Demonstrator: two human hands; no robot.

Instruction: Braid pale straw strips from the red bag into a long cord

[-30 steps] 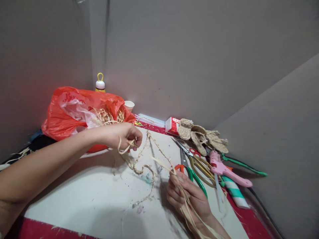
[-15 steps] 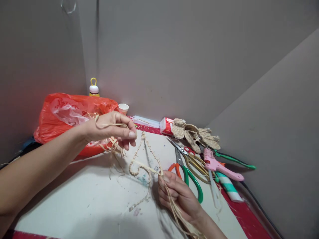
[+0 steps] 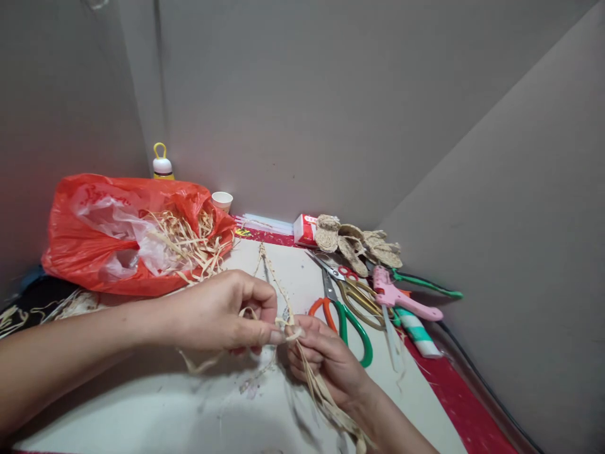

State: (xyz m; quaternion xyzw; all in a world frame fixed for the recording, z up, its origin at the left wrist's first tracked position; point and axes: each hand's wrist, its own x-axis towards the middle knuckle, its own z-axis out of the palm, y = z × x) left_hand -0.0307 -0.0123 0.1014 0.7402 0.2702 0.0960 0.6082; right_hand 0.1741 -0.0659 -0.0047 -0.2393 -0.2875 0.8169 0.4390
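Observation:
My left hand (image 3: 224, 315) and my right hand (image 3: 324, 359) meet over the white table top (image 3: 155, 403), fingertips almost touching. Both pinch pale raffia strands (image 3: 316, 388); loose ends trail down past my right wrist, and a short strip hangs under my left hand. A braided raffia cord (image 3: 274, 280) runs from the pinch away towards the back of the table. A red plastic bag (image 3: 94, 236) full of loose raffia lies at the left, behind my left forearm.
To the right lie scissors with orange and green handles (image 3: 350, 325), more scissors (image 3: 333, 272), a pink glue gun (image 3: 401, 296), a striped roll (image 3: 416, 331) and small woven sandals (image 3: 354, 243). A paper cup (image 3: 222, 200) and bottle (image 3: 162, 167) stand by the grey walls.
My left hand has come back from near the red bag, down and towards me, to meet my right hand at the cord's end. The view has shifted a little to the right.

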